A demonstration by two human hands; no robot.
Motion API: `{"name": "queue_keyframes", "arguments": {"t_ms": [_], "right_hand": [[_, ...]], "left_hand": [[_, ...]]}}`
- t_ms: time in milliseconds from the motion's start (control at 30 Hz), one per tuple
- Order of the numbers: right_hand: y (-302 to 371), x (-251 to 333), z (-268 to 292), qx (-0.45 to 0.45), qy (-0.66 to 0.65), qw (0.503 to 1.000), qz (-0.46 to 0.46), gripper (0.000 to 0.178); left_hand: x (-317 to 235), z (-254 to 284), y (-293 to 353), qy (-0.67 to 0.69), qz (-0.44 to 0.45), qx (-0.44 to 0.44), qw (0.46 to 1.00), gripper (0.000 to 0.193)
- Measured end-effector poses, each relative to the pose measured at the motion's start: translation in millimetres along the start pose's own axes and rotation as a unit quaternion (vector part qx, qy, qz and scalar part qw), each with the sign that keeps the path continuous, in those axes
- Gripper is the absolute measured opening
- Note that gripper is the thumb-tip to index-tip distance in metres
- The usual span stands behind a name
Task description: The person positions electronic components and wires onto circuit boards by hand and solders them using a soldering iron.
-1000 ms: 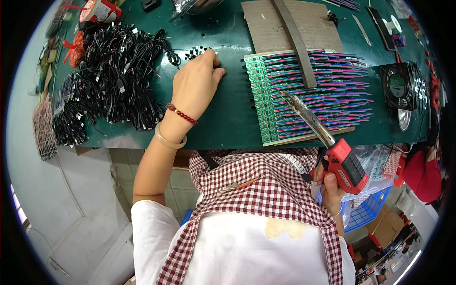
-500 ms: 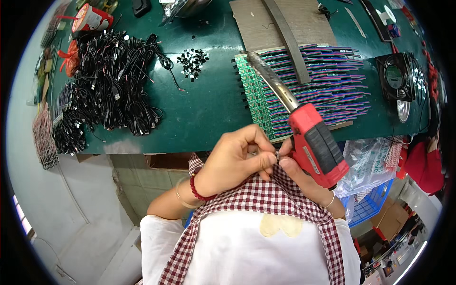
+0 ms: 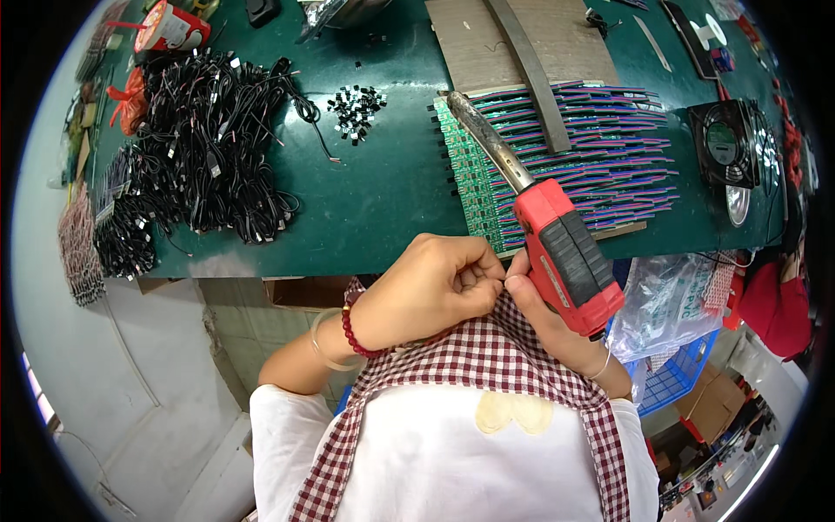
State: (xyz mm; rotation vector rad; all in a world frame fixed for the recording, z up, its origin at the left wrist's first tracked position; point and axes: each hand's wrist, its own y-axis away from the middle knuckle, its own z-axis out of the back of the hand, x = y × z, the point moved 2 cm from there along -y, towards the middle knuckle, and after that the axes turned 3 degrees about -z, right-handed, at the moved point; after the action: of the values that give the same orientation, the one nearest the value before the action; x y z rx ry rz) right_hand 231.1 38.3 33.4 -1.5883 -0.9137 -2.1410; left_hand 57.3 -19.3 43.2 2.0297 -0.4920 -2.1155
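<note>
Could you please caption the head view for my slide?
Both hands pinch together at the bench edge, right holding a red soldering iron.

Green workbench (image 3: 391, 187) strewn with cables, small parts and circuit boards.

Just beyond the left hand (image 3: 426, 291) and right hand (image 3: 548, 322), a row of green circuit boards (image 3: 474, 187) with purple and pink wires (image 3: 609, 161) lies on the bench, a brown board (image 3: 487, 43) and a dark strap (image 3: 531, 74) resting over its far part. Farther off, past the left hand, sits a small heap of black parts (image 3: 355, 111). Well to the left lies a big tangle of black cables (image 3: 196, 148). Far to the right stands a small black fan (image 3: 722, 143).
</note>
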Motion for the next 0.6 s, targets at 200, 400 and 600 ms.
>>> {"name": "queue_keyframes", "arguments": {"t_ms": [200,400,600], "right_hand": [[16,-8,31,0.005,-0.011,1.000,-0.004,0.025],[56,-58,56,-0.052,0.001,0.998,0.017,0.027],[67,-67,60,-0.064,0.026,0.998,-0.003,0.018]], "left_hand": [[32,40,-18,0.216,0.117,0.008,0.969,0.006],[43,43,-33,0.158,0.123,-0.045,0.979,0.009],[41,47,-37,0.121,0.131,-0.046,0.983,0.011]]}}
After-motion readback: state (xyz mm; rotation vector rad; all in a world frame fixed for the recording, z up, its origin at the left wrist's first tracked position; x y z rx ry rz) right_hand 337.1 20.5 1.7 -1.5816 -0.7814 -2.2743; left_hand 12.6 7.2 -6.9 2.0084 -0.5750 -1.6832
